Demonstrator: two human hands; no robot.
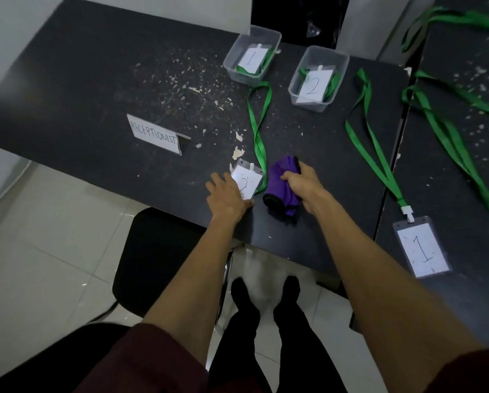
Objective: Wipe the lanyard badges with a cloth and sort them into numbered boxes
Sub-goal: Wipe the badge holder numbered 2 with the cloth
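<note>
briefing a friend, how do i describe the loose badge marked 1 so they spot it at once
Go to the right-hand table, near its front edge beside the seam. A clear badge lies flat there, clipped to a green lanyard. Its card reads 1 and nothing touches it, unlike the badge marked 2 under the left hand.

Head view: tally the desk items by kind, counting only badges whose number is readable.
Clear boxes: 2
Badges with a readable number: 4
Purple cloth: 1
Receptionist sign: 1
Total: 8
</note>
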